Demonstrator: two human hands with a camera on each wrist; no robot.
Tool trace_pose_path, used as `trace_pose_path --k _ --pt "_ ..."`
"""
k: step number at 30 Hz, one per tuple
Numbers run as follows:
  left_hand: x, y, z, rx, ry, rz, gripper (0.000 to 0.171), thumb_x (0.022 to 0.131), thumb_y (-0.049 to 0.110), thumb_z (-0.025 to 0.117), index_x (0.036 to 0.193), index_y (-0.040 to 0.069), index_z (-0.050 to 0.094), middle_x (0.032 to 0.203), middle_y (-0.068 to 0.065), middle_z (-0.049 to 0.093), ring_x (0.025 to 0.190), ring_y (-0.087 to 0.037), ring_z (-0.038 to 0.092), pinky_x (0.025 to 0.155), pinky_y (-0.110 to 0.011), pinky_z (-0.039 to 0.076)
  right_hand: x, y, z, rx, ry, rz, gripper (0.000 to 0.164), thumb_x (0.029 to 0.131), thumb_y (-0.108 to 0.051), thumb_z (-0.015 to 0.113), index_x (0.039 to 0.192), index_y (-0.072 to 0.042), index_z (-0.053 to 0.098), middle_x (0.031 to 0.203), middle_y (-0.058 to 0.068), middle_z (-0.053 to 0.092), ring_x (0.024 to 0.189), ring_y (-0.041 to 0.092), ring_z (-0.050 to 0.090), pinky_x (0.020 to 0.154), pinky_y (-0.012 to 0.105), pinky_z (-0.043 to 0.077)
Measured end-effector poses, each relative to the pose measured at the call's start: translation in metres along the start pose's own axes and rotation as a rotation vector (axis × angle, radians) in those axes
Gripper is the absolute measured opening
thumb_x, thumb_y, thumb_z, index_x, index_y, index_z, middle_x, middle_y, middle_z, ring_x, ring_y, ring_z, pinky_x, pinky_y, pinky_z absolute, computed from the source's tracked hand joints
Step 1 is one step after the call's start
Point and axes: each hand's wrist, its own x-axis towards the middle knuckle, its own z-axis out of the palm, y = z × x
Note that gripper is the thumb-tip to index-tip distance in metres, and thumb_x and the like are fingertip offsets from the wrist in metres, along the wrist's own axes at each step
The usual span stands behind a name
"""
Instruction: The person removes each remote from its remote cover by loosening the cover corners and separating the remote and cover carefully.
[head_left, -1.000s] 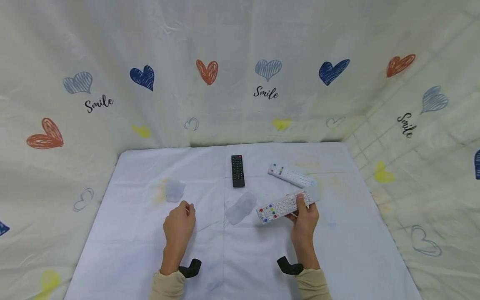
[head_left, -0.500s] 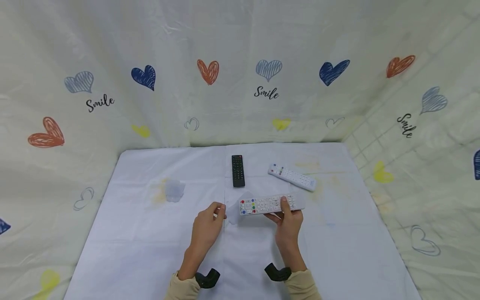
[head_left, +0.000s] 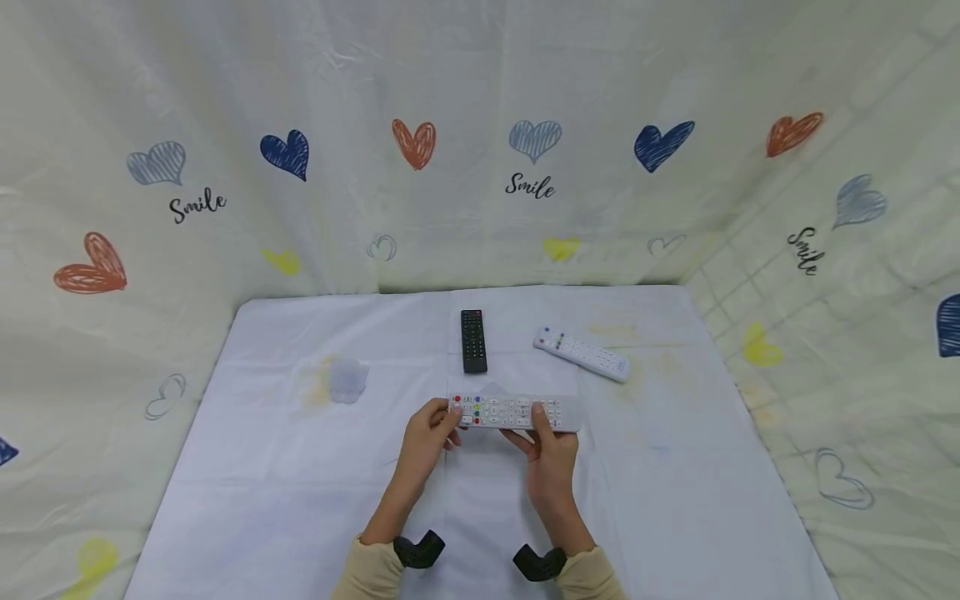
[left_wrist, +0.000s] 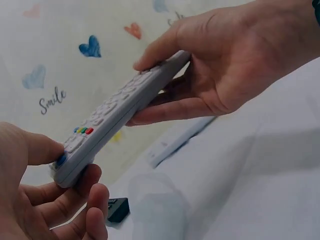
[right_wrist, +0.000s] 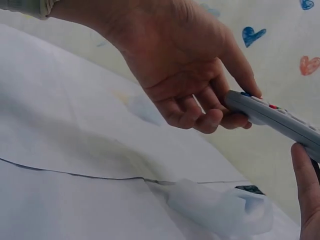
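A white remote control (head_left: 513,412) with coloured buttons at its left end is held level above the table between both hands. My left hand (head_left: 422,437) pinches the left end, thumb on top beside the coloured buttons and fingers beneath, as the left wrist view shows. Toward the other end, my right hand (head_left: 553,467) grips the remote with its thumb over the buttons and fingers supporting the underside. Below the remote, partly hidden by it in the head view, lies a pale translucent sleeve-like piece (right_wrist: 220,207) on the cloth.
Behind the hands, a black remote (head_left: 474,342) lies on the white-covered table (head_left: 675,500). A second white remote (head_left: 582,354) rests slantwise to its right. On the left is a small pale translucent piece (head_left: 347,381). A heart-printed curtain (head_left: 337,83) hangs behind.
My right hand has carried the white remote leftward and turned it level. My left hand has come rightward from the table's left side and taken hold of the remote's left end.
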Motion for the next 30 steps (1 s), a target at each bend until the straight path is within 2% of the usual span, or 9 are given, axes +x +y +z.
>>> trace_pose_path --k 6,11,14,18,25,30 --pt "0.006 0.002 -0.015 -0.035 0.068 -0.025 0.035 0.104 0.033 0.065 0.122 0.004 0.069 0.093 -0.018 0.074 0.069 -0.016 0.061 0.065 -0.025 0.052 -0.007 0.002 -0.001 -0.015 -0.091 0.073 0.044 0.107 -0.027 0.061 0.142 -0.004 0.047 0.127 0.005 0.071 0.113 0.021 0.075 0.088 0.046 0.062" --pt "0.012 0.006 -0.032 -0.062 0.114 -0.033 0.033 0.104 0.033 0.065 0.123 0.006 0.07 0.091 -0.007 0.074 0.071 -0.016 0.061 0.068 -0.025 0.053 -0.01 0.004 -0.003 -0.022 -0.149 0.156 0.048 0.107 -0.027 0.062 0.143 0.001 0.046 0.126 0.005 0.071 0.113 0.02 0.074 0.09 0.046 0.062" --pt "0.015 0.008 -0.042 -0.069 0.139 -0.012 0.033 0.103 0.034 0.066 0.123 0.007 0.07 0.089 -0.005 0.072 0.071 -0.017 0.062 0.069 -0.027 0.054 -0.012 0.006 -0.002 -0.065 -0.18 0.204 0.05 0.105 -0.023 0.064 0.141 0.005 0.044 0.132 0.011 0.064 0.112 0.02 0.073 0.089 0.045 0.063" --pt "0.021 0.009 -0.051 -0.064 0.169 0.028 0.034 0.102 0.037 0.069 0.12 0.009 0.073 0.086 -0.009 0.068 0.072 -0.018 0.062 0.07 -0.03 0.055 -0.015 0.01 -0.001 -0.147 -0.24 0.264 0.05 0.102 -0.018 0.068 0.14 0.006 0.045 0.138 0.02 0.058 0.113 0.021 0.071 0.088 0.044 0.063" --pt "0.026 0.013 -0.056 -0.059 0.209 0.059 0.033 0.101 0.036 0.07 0.123 0.01 0.073 0.093 -0.005 0.064 0.075 -0.014 0.065 0.07 -0.027 0.054 -0.023 0.02 0.004 -0.282 -0.379 0.313 0.053 0.101 -0.02 0.069 0.145 0.001 0.047 0.146 0.023 0.059 0.116 0.021 0.067 0.086 0.039 0.063" --pt "0.03 0.013 -0.055 -0.069 0.205 0.053 0.037 0.102 0.035 0.069 0.13 0.011 0.069 0.103 -0.007 0.066 0.079 -0.011 0.068 0.071 -0.024 0.056 -0.025 0.027 0.01 -0.335 -0.414 0.329 0.053 0.1 -0.016 0.071 0.147 -0.004 0.05 0.146 0.02 0.061 0.113 0.017 0.069 0.086 0.036 0.062"
